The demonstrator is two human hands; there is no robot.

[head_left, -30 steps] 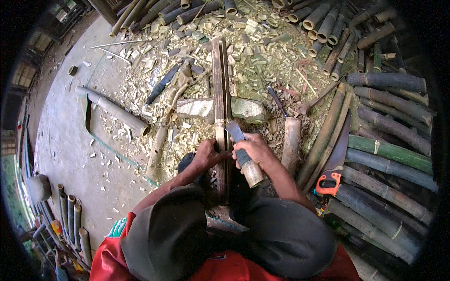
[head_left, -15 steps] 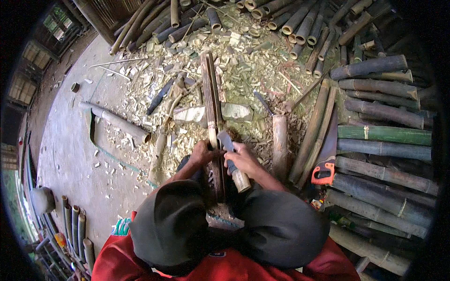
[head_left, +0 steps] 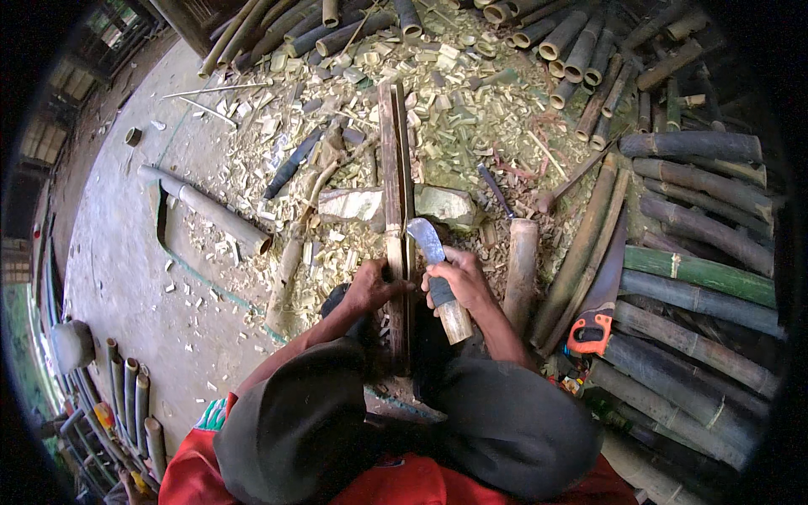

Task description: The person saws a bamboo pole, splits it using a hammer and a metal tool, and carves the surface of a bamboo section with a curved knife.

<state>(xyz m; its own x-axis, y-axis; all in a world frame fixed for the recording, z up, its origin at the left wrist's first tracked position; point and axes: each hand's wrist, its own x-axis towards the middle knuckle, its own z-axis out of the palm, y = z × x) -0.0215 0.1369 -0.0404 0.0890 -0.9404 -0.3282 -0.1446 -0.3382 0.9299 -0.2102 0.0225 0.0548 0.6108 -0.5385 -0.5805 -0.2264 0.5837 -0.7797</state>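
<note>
Had a grey floor (head_left: 118, 244) on the left, strewn with pale chips (head_left: 454, 109) toward the middle; ran out to brown ground (head_left: 94, 118), a dark post (head_left: 182, 23) and a shadowy wall (head_left: 28, 194) with paler panels (head_left: 71, 79); opened onto greenery (head_left: 18, 316) at far left; dimmed toward upper right

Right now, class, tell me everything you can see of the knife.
The knife has a grey, metal-looking blade with a curved tip, a dark-wrapped grip and a pale, wood-like butt. The right hand holds it, blade slanting forward and left, beside the long bamboo piece; whether they touch is unclear.
</note>
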